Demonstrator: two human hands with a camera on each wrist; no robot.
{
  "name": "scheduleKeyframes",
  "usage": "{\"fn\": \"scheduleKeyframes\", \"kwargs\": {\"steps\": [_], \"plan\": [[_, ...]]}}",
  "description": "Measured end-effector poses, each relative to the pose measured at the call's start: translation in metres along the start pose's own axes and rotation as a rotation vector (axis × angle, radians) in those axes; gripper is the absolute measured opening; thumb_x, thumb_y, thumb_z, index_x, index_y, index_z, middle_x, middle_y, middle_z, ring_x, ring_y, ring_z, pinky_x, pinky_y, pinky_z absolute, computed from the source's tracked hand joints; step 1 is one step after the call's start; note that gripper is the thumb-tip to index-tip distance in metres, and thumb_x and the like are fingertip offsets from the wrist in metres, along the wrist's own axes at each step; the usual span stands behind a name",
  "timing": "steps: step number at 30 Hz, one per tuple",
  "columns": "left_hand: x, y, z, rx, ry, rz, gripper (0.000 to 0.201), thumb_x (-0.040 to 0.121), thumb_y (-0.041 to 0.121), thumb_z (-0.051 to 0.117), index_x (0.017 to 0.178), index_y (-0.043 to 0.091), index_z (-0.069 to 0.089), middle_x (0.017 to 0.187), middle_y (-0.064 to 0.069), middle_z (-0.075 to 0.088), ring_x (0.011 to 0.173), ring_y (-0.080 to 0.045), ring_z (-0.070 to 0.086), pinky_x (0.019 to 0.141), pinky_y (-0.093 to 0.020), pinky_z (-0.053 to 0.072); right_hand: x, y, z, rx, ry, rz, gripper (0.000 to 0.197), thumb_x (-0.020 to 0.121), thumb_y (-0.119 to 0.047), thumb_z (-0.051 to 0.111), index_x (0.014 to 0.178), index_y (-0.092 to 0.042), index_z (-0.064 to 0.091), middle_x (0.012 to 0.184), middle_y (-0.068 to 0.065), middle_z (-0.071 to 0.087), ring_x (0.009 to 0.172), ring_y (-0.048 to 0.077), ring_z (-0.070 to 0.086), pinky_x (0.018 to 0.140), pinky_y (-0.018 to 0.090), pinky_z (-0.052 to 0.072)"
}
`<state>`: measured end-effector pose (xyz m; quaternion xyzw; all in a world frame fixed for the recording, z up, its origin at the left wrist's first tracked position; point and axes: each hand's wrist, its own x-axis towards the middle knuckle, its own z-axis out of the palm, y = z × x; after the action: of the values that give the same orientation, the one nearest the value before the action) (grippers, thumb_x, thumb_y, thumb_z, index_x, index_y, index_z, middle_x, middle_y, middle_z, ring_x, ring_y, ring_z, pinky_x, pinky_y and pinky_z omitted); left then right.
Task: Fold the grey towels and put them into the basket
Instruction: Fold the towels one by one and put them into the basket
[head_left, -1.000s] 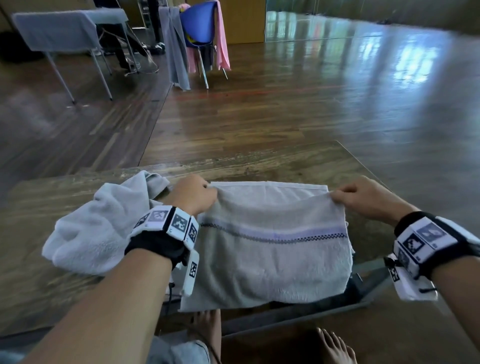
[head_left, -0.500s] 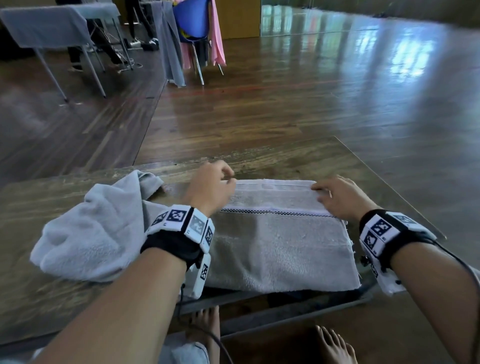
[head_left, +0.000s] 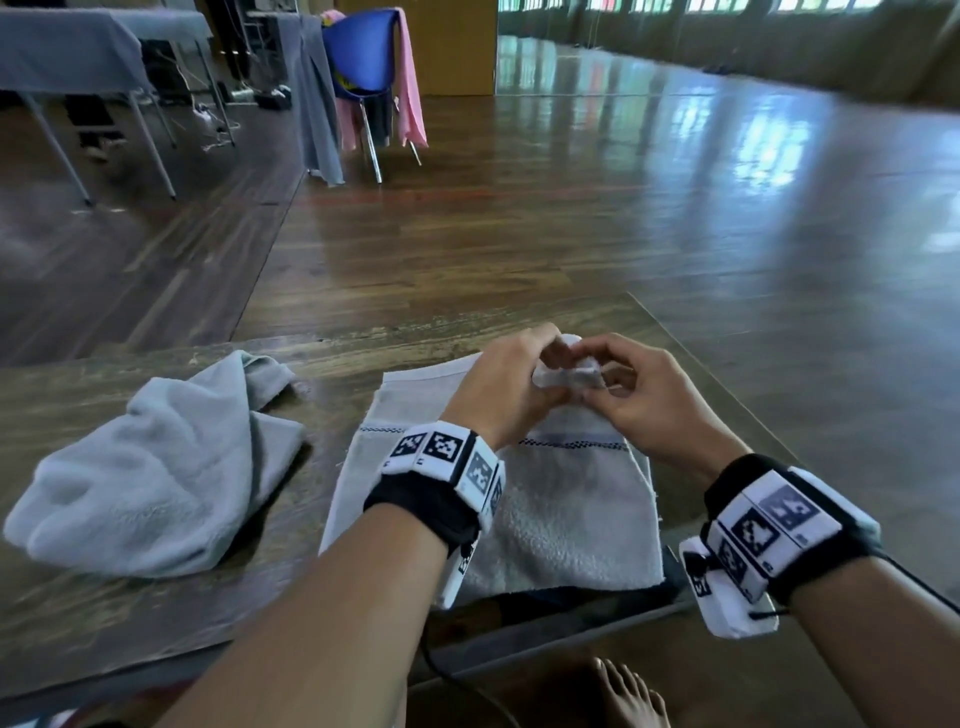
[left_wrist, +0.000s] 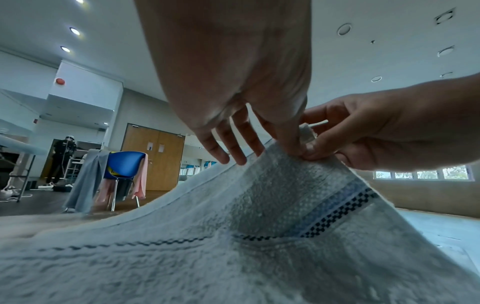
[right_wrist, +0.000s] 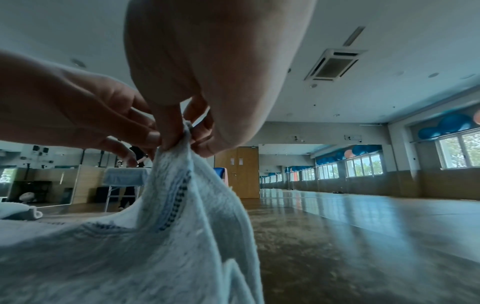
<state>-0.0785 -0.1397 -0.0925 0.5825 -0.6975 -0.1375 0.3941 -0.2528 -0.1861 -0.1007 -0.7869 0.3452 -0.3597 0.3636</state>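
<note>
I pinch the striped towel (head_left: 561, 509)'s far corner with both my left hand (head_left: 498, 384) and right hand (head_left: 649, 395), and a loose pinch could let its layers slide apart.

The right hand (right_wrist: 207, 86) pinched a raised corner of the grey towel (right_wrist: 145, 246); the left hand (right_wrist: 78, 115) gripped right beside it, cloth draping below both.

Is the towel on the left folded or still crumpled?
Crumpled. The left towel lies in a loose heap on the table, with no flat layers or straight edges.
</note>
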Motion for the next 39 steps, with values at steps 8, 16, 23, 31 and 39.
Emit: {"fn": "scheduleKeyframes", "kwargs": {"steps": [8, 16, 23, 31, 39], "plan": [[0.008, 0.021, 0.001, 0.043, -0.144, -0.036, 0.023, 0.090, 0.037, 0.070, 0.081, 0.015, 0.069, 0.070, 0.001, 0.064, 0.065, -0.015, 0.057, 0.064, -0.027, 0.043, -0.004, 0.009, -0.016, 0.154, 0.053, 0.075, 0.035, 0.090, 0.003, 0.068, 0.107, -0.028, 0.071, 0.110, -0.003, 0.073, 0.081, 0.010, 0.070, 0.077, 0.026, 0.058], [0.006, 0.026, -0.013, 0.042, -0.331, -0.090, 0.024, 0.089, 0.048, 0.067, 0.090, 0.024, 0.071, 0.069, 0.009, 0.065, 0.056, 0.001, 0.054, 0.054, -0.013, 0.040, 0.000, 0.025, -0.019, 0.060, 0.332, 0.096, 0.038, 0.093, 0.000, 0.066, 0.093, -0.038, 0.071, 0.098, -0.005, 0.072, 0.071, 0.012, 0.062, 0.064, 0.032, 0.056], [0.008, 0.011, -0.014, 0.020, -0.056, -0.120, 0.003, 0.090, 0.026, 0.072, 0.091, 0.023, 0.072, 0.076, 0.011, 0.065, 0.067, 0.001, 0.058, 0.059, -0.013, 0.044, 0.010, 0.025, -0.011, 0.225, 0.217, 0.102, 0.054, 0.088, 0.014, 0.064, 0.117, -0.030, 0.066, 0.091, -0.002, 0.077, 0.085, 0.005, 0.072, 0.073, 0.014, 0.052], [0.007, 0.003, -0.006, -0.096, 0.030, -0.166, 0.011, 0.090, 0.028, 0.072, 0.088, 0.017, 0.074, 0.084, 0.004, 0.072, 0.080, -0.009, 0.065, 0.065, -0.011, 0.046, 0.008, 0.017, -0.006, 0.241, 0.117, 0.169, 0.009, 0.087, -0.013, 0.077, 0.093, -0.020, 0.080, 0.092, 0.002, 0.079, 0.090, 0.017, 0.073, 0.085, 0.034, 0.059], [0.008, 0.002, -0.004, -0.217, 0.019, -0.213, 0.017, 0.088, 0.032, 0.074, 0.090, 0.015, 0.075, 0.085, 0.001, 0.073, 0.079, -0.010, 0.065, 0.070, -0.020, 0.053, 0.014, 0.023, -0.007, 0.150, 0.307, 0.177, 0.015, 0.087, -0.018, 0.077, 0.085, -0.033, 0.077, 0.080, -0.011, 0.075, 0.075, 0.004, 0.069, 0.070, 0.023, 0.058]]}}
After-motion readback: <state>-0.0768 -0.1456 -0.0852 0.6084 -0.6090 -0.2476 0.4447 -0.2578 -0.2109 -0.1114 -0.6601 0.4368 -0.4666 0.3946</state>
